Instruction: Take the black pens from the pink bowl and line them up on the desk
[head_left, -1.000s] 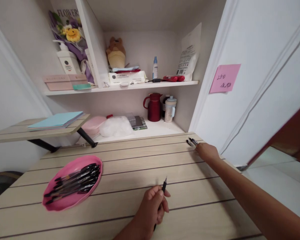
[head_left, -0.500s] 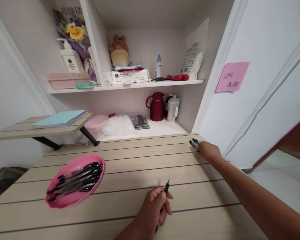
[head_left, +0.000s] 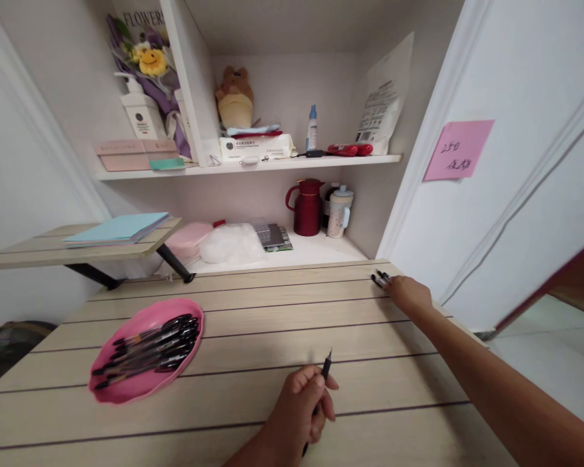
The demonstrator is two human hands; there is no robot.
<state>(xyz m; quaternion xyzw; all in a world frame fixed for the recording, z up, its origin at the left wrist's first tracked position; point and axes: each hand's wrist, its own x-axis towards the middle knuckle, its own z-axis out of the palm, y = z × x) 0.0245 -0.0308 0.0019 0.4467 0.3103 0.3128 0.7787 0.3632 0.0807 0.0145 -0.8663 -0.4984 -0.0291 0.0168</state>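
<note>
My left hand (head_left: 304,405) is closed around an uncapped black pen (head_left: 326,366). The pen's fine tip points up and away from me, and its back end shows below my palm. At the far right corner of the desk, my right hand (head_left: 409,295) is curled over several black-ended pens (head_left: 381,278), whose ends poke out to the left. My palm hides the rest of them and most of my fingertips. A pink oval tray (head_left: 126,394) on the left holds a heap of black pens (head_left: 158,347).
Behind the slatted desk (head_left: 253,311), a white shelf bears a red jug (head_left: 307,207), a pale cup (head_left: 339,213) and a white fluffy bundle (head_left: 232,244). A small raised stand at left carries blue-covered papers (head_left: 118,228). A pink note (head_left: 458,150) hangs on the right wall.
The view has shifted very slightly. Both hands stay in nearly the same places, my left with its pen and my right over the pens at the corner.
</note>
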